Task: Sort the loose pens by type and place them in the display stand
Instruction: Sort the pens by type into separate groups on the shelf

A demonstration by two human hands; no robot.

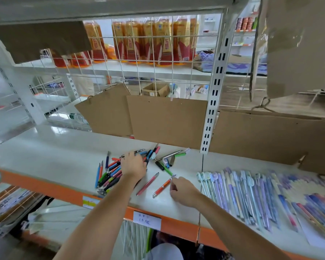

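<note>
Pens lie heaped on the white shelf; the left hand rests spread over the heap, gripping nothing; the right hand, fingers curled, pinches the orange pen by its tip; a sweep might roll loose pens off the orange edge; the price tag is handwritten, unreadable; no display stand shows.

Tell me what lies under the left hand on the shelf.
The left hand rests on a heap of mixed pens on the white shelf; red, blue, green and black barrels stick out around it. The pens directly beneath the palm are covered.
</note>
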